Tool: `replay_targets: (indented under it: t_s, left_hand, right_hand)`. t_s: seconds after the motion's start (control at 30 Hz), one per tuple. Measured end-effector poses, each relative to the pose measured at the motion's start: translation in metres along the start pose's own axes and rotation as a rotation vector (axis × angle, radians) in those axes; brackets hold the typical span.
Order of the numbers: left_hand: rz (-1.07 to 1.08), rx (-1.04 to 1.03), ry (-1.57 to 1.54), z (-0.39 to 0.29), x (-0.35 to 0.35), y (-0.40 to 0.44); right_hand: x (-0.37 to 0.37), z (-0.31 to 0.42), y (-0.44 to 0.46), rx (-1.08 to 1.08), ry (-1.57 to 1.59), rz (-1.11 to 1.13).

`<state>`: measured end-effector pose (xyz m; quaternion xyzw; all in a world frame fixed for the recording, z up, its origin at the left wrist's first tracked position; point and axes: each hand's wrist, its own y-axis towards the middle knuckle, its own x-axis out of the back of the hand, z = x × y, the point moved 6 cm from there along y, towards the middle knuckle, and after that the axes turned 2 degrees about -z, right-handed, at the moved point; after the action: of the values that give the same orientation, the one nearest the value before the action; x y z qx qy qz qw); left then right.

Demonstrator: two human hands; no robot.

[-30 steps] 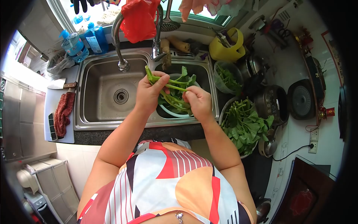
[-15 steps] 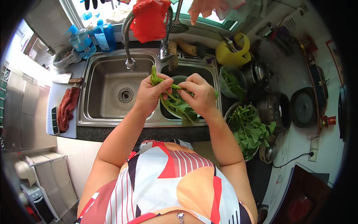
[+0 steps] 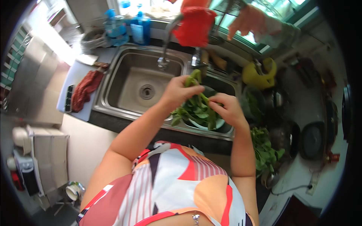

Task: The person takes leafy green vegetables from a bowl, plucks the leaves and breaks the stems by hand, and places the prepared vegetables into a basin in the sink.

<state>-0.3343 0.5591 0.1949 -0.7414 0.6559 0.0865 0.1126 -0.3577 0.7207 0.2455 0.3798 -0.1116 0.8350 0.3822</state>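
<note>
My left hand point(image 3: 182, 91) is closed around a bundle of green stems point(image 3: 194, 77), above the divider between the two basins. To its right, the thumb and fingers of my right hand point(image 3: 227, 108) pinch a stem of the same greens. Leaves point(image 3: 200, 112) hang below and between both hands, over a pale bowl point(image 3: 206, 127) in the right basin. The bowl is partly hidden by the leaves. The left basin point(image 3: 130, 90) has a drain and stands beside my left hand.
A faucet point(image 3: 163, 62) and red bag point(image 3: 195, 27) are above the sink. On the left, a board point(image 3: 68, 98) bears a knife point(image 3: 101, 64) and red cloth point(image 3: 86, 91). More greens point(image 3: 264, 150), a yellow basket point(image 3: 260, 77) and a pan point(image 3: 313, 140) are on the right.
The view has turned, shifting the sink rightward in the picture. My right hand has moved from close beside my left hand to lower right, and more leaves now hang between them.
</note>
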Motion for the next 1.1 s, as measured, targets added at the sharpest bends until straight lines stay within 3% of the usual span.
replay_targets:
  t_s: [0.07,0.13,0.23,0.33,0.37,0.47,0.5,0.53,0.57,0.63,0.73,0.77,0.8,0.83,0.87,0.93,1.1]
  left_hand:
    - [0.038,-0.087,0.234,-0.014,-0.002,-0.005]
    - [-0.039,-0.190,0.236,-0.015,0.000,-0.006]
    - [-0.076,-0.170,-0.041,-0.001,-0.002,-0.001]
    - [-0.113,-0.195,-0.085,-0.012,-0.004,-0.007]
    - [-0.128,-0.203,-0.064,-0.012,-0.004,-0.007]
    - [-0.150,-0.270,-0.100,-0.012,-0.005,-0.007]
    - [-0.227,-0.242,-0.059,-0.007,-0.001,-0.005]
    - [-0.279,-0.209,-0.072,-0.005,0.007,-0.004]
    - [-0.230,-0.151,-0.238,-0.014,0.011,-0.008]
    - [-0.191,0.012,-0.190,-0.020,0.018,-0.006]
    - [-0.191,0.081,-0.294,-0.012,0.019,-0.002]
    - [-0.178,0.082,-0.318,-0.010,0.017,-0.002]
    - [-0.173,0.078,-0.339,-0.009,0.015,0.000]
    - [-0.169,0.084,-0.339,-0.007,0.010,0.001]
    - [-0.169,0.090,-0.340,-0.005,0.007,0.000]
    - [-0.159,0.103,-0.330,-0.004,0.002,0.000]
    - [-0.119,0.145,-0.259,0.000,-0.006,0.000]
  right_hand:
    - [0.000,0.015,-0.001,0.043,-0.212,-0.053]
    - [-0.001,0.024,0.002,0.094,-0.252,-0.148]
    - [-0.008,-0.002,0.003,0.105,0.048,-0.271]
    - [-0.023,-0.053,0.001,-0.354,0.716,-0.352]
    - [-0.026,-0.053,0.003,-0.349,0.800,-0.362]
    - [-0.026,-0.049,0.008,-0.386,0.868,-0.360]
    - [-0.018,-0.067,0.011,-0.323,0.727,-0.500]
    - [-0.013,-0.059,0.009,-0.414,0.844,-0.486]
    - [-0.004,-0.076,0.005,-0.448,0.869,-0.583]
    - [0.011,-0.067,0.002,-0.496,0.953,-0.701]
    - [0.015,-0.043,0.003,-0.409,0.868,-0.350]
    - [0.013,-0.025,0.002,-0.374,0.634,-0.335]
    - [0.008,-0.006,0.008,-0.162,0.458,-0.305]
    - [-0.001,0.002,0.005,-0.210,0.480,-0.252]
    - [-0.002,0.008,0.004,-0.090,0.212,-0.270]
    - [0.000,0.018,0.002,-0.056,0.015,-0.295]
    - [0.000,0.002,0.001,-0.051,0.066,-0.383]
